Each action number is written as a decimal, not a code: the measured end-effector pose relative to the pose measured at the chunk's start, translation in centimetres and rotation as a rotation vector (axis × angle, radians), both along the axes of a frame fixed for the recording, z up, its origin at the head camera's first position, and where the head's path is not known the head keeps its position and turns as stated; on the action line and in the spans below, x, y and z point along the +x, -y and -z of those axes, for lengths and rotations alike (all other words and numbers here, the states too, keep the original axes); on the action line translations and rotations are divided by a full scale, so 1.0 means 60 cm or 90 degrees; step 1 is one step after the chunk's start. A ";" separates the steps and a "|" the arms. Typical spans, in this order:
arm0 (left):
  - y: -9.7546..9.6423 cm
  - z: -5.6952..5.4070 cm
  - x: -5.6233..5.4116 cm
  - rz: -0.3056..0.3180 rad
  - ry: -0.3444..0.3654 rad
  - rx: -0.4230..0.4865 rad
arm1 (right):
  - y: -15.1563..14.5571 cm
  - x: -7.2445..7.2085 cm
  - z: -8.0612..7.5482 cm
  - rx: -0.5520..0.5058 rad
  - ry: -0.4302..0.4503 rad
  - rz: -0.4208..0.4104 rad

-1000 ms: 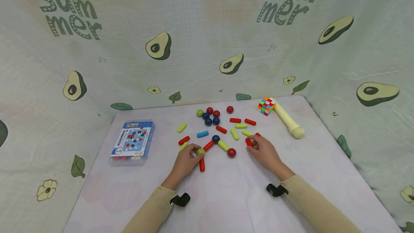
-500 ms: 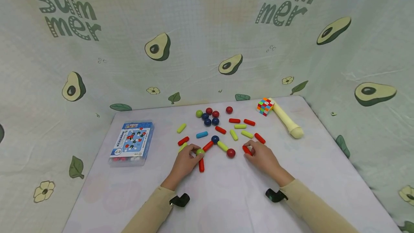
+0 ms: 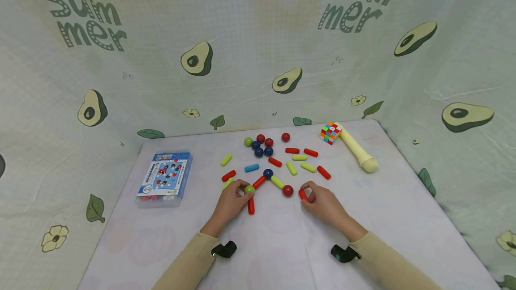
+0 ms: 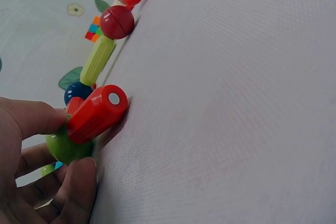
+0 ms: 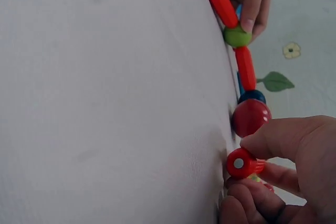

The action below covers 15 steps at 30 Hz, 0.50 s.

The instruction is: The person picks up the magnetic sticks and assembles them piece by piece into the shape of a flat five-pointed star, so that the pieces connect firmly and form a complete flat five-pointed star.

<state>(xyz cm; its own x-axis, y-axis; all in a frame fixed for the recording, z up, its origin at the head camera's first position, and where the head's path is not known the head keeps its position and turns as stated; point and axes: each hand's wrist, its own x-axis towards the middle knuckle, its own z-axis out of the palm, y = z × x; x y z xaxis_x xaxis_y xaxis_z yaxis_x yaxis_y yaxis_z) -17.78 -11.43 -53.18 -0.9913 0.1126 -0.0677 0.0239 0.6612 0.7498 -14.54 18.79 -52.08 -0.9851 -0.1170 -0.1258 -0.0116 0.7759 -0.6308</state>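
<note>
The person's left grip point(image 3: 230, 199) pinched the green ball point(image 3: 249, 189) between thumb and fingers, likely to steady that end of the chain on the worktop point(image 3: 282, 245); from the ball, a short red rod point(image 3: 251, 206) pointed back toward the person, while a linking red rod point(image 3: 259, 182) ran to a dark blue ball point(image 3: 268, 173), then a yellow-green rod point(image 3: 277, 182) ran on to a red ball point(image 3: 288, 190); the pale disc on the short rod's free end looked like a magnet, which would explain how the parts held together end to end.

The right grip point(image 3: 325, 201) grasped one more red rod, the held rod point(image 3: 303, 195), just beside the red ball yet apart from it in the head view; thumb and finger closed on its sides, probably so that its ends stayed bare, and one disc-tipped end did show in the right wrist view.

Loose rods point(image 3: 291, 168) lay spread behind the chain and loose balls point(image 3: 259, 152) sat farther back, perhaps to keep spares in reach; the box point(image 3: 164, 179) stood off to the left, the puzzle cube point(image 3: 330, 132) and pale yellow bone-shaped thing point(image 3: 359, 149) at the back right, seemingly out of the way.
</note>
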 end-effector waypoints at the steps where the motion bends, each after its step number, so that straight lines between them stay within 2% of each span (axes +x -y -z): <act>1: 0.000 0.000 0.000 0.000 0.001 0.001 | 0.003 0.003 0.000 -0.014 0.003 0.002; 7: 0.000 -0.003 0.001 -0.001 0.007 0.006 | 0.019 0.021 0.002 -0.081 0.007 -0.008; 15: 0.001 -0.002 0.000 0.001 0.011 0.008 | 0.038 0.032 0.006 -0.120 0.000 -0.030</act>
<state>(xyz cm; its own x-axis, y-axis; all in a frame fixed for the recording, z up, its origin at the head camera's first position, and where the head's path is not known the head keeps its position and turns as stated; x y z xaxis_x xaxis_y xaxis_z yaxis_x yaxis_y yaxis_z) -17.76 -11.47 -53.08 -0.9898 0.1159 -0.0828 0.0129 0.6515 0.7585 -12.65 16.51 -52.44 -0.9781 -0.1843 -0.0969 -0.0455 0.6431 -0.7644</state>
